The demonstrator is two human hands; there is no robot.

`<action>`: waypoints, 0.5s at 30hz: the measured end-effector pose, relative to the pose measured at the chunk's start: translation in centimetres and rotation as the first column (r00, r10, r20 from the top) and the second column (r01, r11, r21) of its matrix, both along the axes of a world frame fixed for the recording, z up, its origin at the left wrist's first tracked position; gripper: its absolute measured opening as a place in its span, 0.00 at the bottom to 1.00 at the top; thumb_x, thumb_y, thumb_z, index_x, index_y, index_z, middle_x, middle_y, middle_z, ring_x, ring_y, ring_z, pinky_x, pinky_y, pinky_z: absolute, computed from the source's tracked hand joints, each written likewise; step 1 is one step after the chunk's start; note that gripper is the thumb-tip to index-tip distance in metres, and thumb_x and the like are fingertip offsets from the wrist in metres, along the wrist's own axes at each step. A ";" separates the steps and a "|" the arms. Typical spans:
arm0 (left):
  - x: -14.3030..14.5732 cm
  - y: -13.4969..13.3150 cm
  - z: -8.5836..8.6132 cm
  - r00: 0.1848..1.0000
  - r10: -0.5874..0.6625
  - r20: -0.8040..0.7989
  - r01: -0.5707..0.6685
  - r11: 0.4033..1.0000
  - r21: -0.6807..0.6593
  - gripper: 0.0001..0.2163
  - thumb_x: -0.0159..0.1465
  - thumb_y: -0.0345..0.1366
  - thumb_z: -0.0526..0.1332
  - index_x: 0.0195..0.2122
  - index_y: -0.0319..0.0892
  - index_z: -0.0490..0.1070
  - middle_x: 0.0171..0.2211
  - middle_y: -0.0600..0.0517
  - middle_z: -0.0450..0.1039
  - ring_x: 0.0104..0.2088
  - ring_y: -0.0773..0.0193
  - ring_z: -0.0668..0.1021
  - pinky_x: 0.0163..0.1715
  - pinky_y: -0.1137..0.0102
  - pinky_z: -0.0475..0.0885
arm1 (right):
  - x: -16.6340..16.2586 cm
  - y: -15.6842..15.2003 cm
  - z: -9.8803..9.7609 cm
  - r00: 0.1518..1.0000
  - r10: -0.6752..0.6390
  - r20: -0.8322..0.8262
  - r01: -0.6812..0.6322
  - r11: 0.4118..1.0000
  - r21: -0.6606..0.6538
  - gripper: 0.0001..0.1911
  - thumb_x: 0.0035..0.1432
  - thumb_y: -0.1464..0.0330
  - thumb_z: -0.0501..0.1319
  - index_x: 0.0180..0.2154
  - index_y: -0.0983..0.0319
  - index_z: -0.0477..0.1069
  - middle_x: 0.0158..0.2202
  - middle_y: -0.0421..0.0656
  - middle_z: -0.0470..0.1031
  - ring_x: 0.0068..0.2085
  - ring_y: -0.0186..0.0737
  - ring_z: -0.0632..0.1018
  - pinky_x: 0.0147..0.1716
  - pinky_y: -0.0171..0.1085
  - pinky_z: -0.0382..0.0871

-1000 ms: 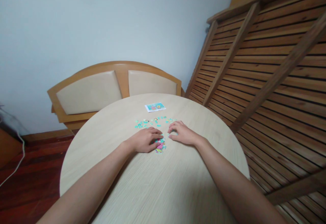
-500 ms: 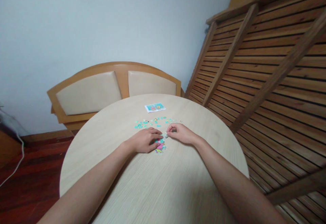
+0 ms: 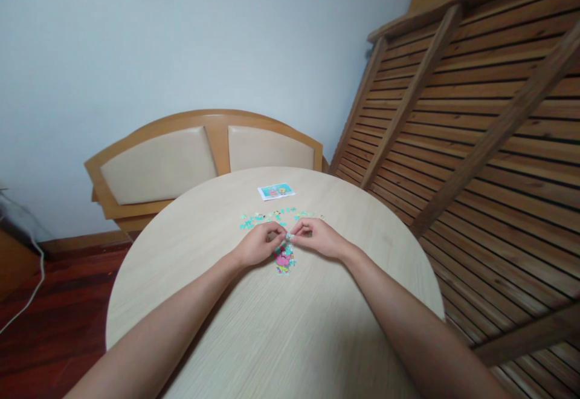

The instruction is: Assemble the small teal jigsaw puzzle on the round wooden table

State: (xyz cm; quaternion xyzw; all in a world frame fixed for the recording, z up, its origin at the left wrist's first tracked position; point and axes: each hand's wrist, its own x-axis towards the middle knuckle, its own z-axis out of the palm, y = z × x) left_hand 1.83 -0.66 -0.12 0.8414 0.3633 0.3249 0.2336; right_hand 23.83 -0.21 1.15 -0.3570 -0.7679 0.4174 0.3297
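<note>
At the frame's centre, the left hand [image 3: 260, 245] and right hand [image 3: 319, 237] pinch a small puzzle piece [image 3: 289, 237] — mostly hidden by fingertips; just below lies the joined pink-and-teal section [image 3: 284, 260] — fine detail unreadable.

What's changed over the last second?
Left hand came off the pink part of the assembled puzzle and moved forward to a small piece; its grip is unclear. Right hand moved left, now pinching that piece. Picture card and round table stayed put.
</note>
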 end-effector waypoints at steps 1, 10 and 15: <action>0.0 0.0 0.0 1.000 -0.002 0.005 0.002 1.000 -0.006 0.11 0.69 0.38 0.56 0.36 0.40 0.74 0.36 0.48 0.78 0.38 0.61 0.78 0.42 0.67 0.72 | 0.1 0.0 -0.1 1.000 0.013 0.005 -0.013 1.000 -0.019 0.15 0.53 0.59 0.68 0.36 0.64 0.74 0.32 0.44 0.79 0.35 0.38 0.78 0.35 0.36 0.70; -0.5 -0.7 0.6 0.981 -0.147 -0.129 0.159 0.984 0.084 0.10 0.68 0.39 0.57 0.41 0.41 0.75 0.40 0.47 0.78 0.41 0.60 0.78 0.46 0.67 0.71 | 0.3 0.1 0.0 0.990 0.141 0.005 -0.141 0.987 -0.082 0.15 0.55 0.63 0.66 0.43 0.65 0.74 0.28 0.39 0.76 0.30 0.34 0.74 0.32 0.32 0.65; -1.4 -0.9 1.0 0.903 -0.222 -0.369 0.304 0.935 0.181 0.15 0.67 0.42 0.60 0.53 0.43 0.74 0.52 0.44 0.74 0.52 0.55 0.76 0.55 0.63 0.69 | 1.0 0.6 -0.3 0.986 0.140 0.093 -0.134 0.989 -0.061 0.13 0.56 0.65 0.63 0.41 0.65 0.78 0.30 0.41 0.78 0.30 0.34 0.74 0.30 0.32 0.63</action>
